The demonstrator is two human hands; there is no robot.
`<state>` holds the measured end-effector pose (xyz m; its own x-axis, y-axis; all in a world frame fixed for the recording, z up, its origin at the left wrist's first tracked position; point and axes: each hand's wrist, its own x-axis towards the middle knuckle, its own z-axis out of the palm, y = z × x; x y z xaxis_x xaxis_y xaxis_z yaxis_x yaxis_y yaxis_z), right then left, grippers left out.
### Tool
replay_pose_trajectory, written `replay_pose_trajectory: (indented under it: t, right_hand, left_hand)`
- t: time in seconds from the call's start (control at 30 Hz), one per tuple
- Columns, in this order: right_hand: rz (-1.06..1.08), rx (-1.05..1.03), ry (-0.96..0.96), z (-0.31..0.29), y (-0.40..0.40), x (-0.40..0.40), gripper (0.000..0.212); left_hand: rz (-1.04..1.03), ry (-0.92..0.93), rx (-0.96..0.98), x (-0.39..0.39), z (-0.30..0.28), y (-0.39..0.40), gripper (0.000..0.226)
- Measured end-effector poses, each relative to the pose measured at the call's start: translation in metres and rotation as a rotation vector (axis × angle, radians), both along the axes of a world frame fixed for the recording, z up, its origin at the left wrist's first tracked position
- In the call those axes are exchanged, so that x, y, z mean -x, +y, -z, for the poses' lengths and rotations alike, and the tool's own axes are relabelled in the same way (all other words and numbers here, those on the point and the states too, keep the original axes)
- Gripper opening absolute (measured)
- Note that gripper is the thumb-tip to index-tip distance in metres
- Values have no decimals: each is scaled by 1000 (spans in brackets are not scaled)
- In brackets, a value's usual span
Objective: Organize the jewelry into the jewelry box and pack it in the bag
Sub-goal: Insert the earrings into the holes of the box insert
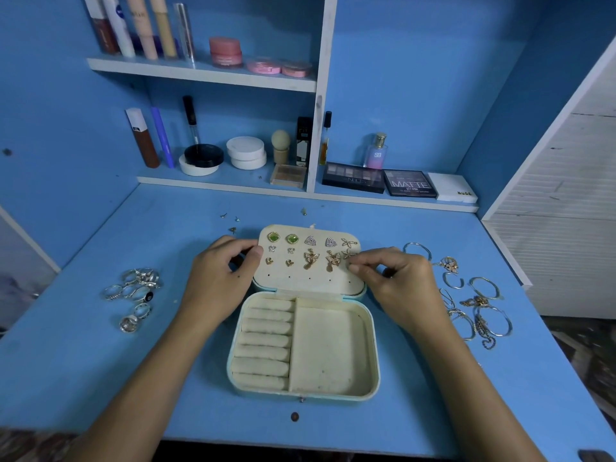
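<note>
An open pale jewelry box [333,388] lies mid-table, its lid panel [300,278] raised and studded with several earrings [311,258]. My left hand [223,275] grips the lid's left edge. My right hand [390,278] pinches a star-shaped earring [349,254] at the lid's right edge. The box's ring rolls [266,341] and its right compartment hold nothing. A cluster of silver rings [135,291] lies to the left of the box. Bracelets, bangles and chains [473,301] lie to its right.
Small earring backs [233,230] are scattered behind the box. Shelves at the back carry cosmetics: eyeshadow palettes [380,181], jars [246,153], tubes [143,28] and a perfume bottle [376,153]. A white panel [566,195] stands at the right. No bag is in view.
</note>
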<state>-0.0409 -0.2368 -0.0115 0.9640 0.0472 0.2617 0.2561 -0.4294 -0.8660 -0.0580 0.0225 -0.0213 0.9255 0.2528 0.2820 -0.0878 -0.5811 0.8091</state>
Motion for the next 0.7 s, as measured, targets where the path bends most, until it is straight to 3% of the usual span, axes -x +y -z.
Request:
replay_pose_trajectory:
  t: [0.33, 0.53, 0.7]
  right_hand:
    - [-14, 10, -23, 2, -1, -1, 18]
    - [-84, 52, -131, 2, 0, 3, 17]
    - [35, 55, -136, 1, -2, 0, 29]
  left_hand:
    - [3, 5, 13, 0, 0, 0, 12]
    - [-2, 7, 14, 1, 0, 0, 12]
    - [4, -12, 20, 1, -1, 0, 13]
